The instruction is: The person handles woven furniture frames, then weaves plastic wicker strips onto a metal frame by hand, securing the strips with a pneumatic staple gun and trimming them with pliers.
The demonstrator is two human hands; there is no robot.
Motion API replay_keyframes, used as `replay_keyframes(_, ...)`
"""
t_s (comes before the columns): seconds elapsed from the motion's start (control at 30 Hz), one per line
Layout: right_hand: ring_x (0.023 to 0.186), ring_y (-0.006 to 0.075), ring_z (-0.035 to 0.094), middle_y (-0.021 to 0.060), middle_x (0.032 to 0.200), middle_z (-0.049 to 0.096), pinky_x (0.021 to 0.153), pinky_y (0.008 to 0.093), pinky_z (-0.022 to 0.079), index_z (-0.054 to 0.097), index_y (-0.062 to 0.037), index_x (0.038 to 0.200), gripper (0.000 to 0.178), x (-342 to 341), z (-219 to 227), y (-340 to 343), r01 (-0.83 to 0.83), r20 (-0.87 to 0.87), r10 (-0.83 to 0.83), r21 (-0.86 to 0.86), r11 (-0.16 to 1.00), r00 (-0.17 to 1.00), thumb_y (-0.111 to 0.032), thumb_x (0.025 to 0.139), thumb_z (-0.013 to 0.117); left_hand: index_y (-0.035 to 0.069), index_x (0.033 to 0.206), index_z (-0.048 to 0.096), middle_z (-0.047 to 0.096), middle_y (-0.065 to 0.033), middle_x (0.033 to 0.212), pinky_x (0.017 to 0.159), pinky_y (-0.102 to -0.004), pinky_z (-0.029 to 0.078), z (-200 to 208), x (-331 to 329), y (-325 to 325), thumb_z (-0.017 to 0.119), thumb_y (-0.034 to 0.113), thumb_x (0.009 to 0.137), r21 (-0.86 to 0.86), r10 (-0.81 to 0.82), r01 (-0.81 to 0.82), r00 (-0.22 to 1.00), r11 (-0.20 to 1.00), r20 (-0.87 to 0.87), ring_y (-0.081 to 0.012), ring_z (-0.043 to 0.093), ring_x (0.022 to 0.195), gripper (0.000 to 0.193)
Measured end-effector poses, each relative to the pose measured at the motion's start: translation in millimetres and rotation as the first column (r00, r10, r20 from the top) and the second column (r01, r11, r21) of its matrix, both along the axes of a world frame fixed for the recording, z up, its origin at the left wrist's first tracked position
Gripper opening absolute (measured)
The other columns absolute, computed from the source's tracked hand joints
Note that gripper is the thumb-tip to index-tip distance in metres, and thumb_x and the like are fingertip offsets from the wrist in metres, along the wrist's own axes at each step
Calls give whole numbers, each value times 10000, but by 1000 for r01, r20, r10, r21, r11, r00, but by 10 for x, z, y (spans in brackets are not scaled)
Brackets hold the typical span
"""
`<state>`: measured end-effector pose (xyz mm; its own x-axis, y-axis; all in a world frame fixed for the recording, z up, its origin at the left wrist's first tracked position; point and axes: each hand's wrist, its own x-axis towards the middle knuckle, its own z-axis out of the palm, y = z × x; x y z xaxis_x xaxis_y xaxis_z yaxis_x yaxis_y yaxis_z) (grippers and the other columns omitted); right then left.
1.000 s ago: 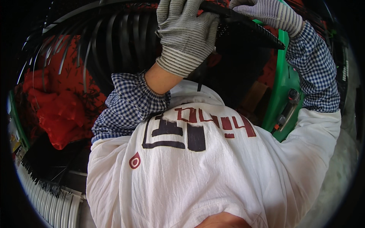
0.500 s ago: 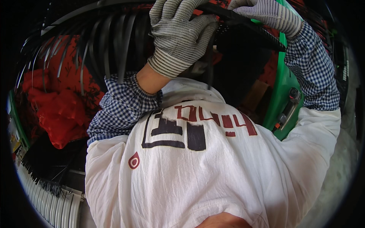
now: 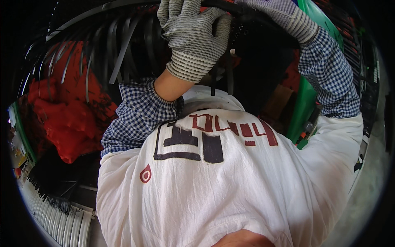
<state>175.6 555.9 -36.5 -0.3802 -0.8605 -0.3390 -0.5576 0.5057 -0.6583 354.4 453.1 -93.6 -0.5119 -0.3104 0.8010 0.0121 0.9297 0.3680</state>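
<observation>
Both my hands wear grey striped knit gloves and work at the upper edge of the view. My left hand (image 3: 193, 39) is closed on a long black plastic strip (image 3: 230, 6), its fingertips partly cut off by the frame. To the right, my right hand (image 3: 284, 16) is closed on the same dark strip, most of its fingertips out of view. Many thin black strips (image 3: 113, 45) hang in a fringe left of my left hand. Several dangle below it, close to my shirt.
A crumpled red plastic bag (image 3: 68, 127) lies at left on a red surface (image 3: 68, 61). A green frame part (image 3: 302, 103) stands by my right forearm. Black bristly strips (image 3: 53, 181) rest at lower left above white ribbed slats (image 3: 61, 222). More black strips (image 3: 349, 33) are at upper right.
Both hands have shifted slightly; my right hand has moved left and up, toward the left one. The perforated black piece between them has moved up, and the hanging strips have swung.
</observation>
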Motion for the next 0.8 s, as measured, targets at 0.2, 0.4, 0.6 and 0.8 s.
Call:
replay_keyframes(0.2,930,181,623,92,1011,685,879,309,476,654,-15,1139,430,17,220,122,76,130,-65,-86,993,989,-394,952,576,39,766,671,624,-109,1049,1062,-470,322,-88,-13,-117,698,122,762,81,27,-28,1000,996,14,-306,561,1087,87)
replay_keyframes(0.4,912,144,639,84,985,702,826,287,494,656,1,1130,349,111,143,-23,16,-35,-16,-4,1000,999,-252,891,691,47,809,644,619,-115,1034,1046,-472,343,-75,8,-183,693,106,771,116,64,-63,998,991,-4,-306,570,1071,86)
replay_keyframes(0.6,932,144,655,91,1004,711,837,273,507,653,13,1131,273,146,190,-78,-15,39,22,-151,988,999,-184,946,614,35,805,632,613,-123,1003,1003,-460,381,50,-16,-146,694,63,761,90,28,-21,997,996,-76,-313,575,1039,81)
replay_keyframes(0.8,969,223,669,150,1075,687,859,306,515,611,22,1190,303,161,109,69,-68,-74,50,-274,959,996,-135,931,611,12,802,627,607,-127,976,888,-429,433,107,-90,-96,701,8,741,160,-6,-2,999,987,47,-306,580,948,96)
